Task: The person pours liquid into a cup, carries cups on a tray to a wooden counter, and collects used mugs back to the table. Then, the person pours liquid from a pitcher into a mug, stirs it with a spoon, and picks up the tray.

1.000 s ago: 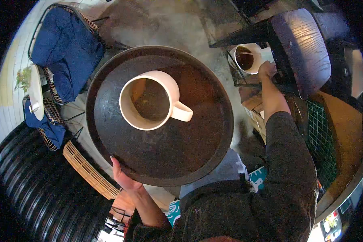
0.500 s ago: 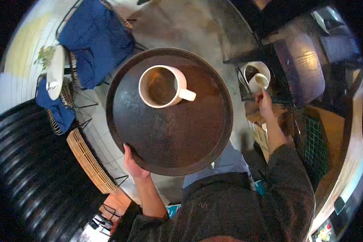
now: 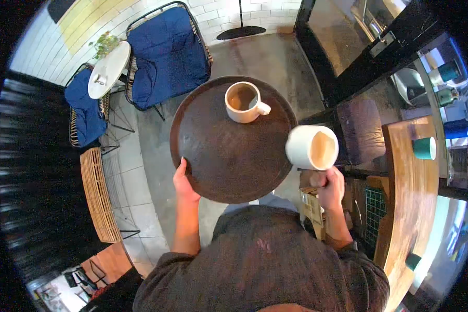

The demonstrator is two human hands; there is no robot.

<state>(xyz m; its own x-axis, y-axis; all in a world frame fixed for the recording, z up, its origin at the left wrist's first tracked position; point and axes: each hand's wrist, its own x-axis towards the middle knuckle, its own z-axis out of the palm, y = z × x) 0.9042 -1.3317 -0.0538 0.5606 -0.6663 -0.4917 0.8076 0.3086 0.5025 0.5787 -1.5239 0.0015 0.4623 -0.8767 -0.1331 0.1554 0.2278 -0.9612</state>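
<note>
Grasping a round brown tray, the left hand has its thumb at the rim, other fingers hidden. One white mug stands on the tray; the right hand's curled fingers hold another mug, tilted, by the tray's right edge.

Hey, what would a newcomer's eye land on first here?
Probably the big round tray in the middle, its near left edge in the left hand, with a pale mug on its far part. Next, a tilted second mug in the right hand, by the tray's right edge. The blue cushioned chair stands out at upper left.
</note>
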